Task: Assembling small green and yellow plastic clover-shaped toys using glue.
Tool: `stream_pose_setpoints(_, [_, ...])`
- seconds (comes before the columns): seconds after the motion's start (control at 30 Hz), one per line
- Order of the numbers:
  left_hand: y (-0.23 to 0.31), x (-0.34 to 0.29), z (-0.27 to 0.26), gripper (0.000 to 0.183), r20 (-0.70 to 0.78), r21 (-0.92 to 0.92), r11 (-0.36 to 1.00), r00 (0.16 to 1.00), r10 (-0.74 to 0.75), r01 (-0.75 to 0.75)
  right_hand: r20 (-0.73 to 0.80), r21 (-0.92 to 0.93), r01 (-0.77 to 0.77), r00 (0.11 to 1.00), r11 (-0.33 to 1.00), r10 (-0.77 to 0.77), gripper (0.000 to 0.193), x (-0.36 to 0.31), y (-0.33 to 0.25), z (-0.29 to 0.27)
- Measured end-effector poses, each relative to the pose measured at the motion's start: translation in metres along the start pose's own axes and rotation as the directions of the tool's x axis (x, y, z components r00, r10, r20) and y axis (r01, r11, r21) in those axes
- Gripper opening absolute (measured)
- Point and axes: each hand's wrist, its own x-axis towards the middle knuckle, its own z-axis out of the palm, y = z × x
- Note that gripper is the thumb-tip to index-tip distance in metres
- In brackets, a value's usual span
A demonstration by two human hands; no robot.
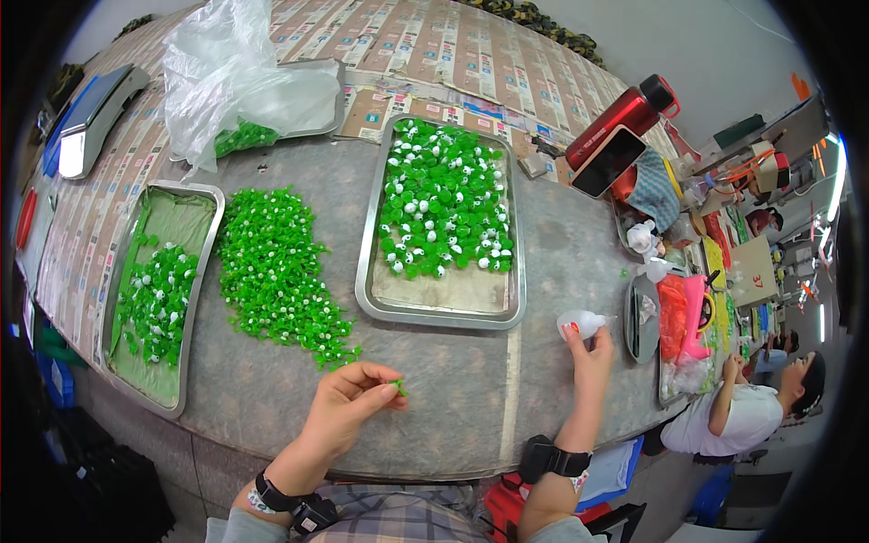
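Observation:
Between the thumb and fingers of my left hand (348, 403) is a small green plastic piece (399, 387), pinched over the near edge of the table. My right hand (590, 357) grips a small translucent white squeeze bottle (579, 320), its thin nozzle pointing right. Left of centre spreads a loose pile of green plastic pieces (276, 271) with whitish dots, just beyond my left hand. A metal tray (434, 312) between and beyond my hands bears many green parts with white, eye-like balls. Similar green and white parts lie in another metal tray (181, 385) at the left.
At the back left, a clear plastic bag (222, 81) with green pieces rests on a tray. A scale (100, 118) stands at the far left. Toward the right are a red bottle (625, 118), a phone (608, 161) and a dark dish (642, 321). Another person (738, 412) sits farther right.

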Motion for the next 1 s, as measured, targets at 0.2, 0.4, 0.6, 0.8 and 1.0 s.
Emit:
stream_pose_setpoints(0.2, [0.002,-0.002,-0.004,0.01,-0.025,-0.037,0.997,0.998,0.062,-0.063,0.059,0.576,-0.068,0.997,0.815,0.041,0.04,-0.028,-0.087,0.001])
stream_pose_setpoints(0.4, [0.001,0.0,-0.006,0.01,-0.03,-0.096,0.994,0.998,0.051,-0.054,-0.041,0.592,0.126,0.991,0.796,-0.126,0.062,-0.067,-0.127,0.003])
stream_pose_setpoints(0.6, [0.0,-0.002,-0.008,0.012,-0.009,-0.141,0.989,0.999,0.049,-0.05,-0.032,0.688,0.181,0.975,0.703,-0.22,0.06,-0.077,-0.164,0.02])
stream_pose_setpoints(0.8, [0.0,-0.003,-0.009,0.011,0.005,-0.116,0.99,0.997,0.077,-0.076,0.008,0.633,0.354,0.886,0.689,-0.463,0.051,-0.079,-0.163,0.024])
stream_pose_setpoints(1.0, [0.001,-0.003,-0.007,0.011,0.017,-0.107,0.991,0.996,0.084,-0.081,0.02,0.593,0.423,0.843,0.685,-0.538,0.049,-0.078,-0.161,0.024])
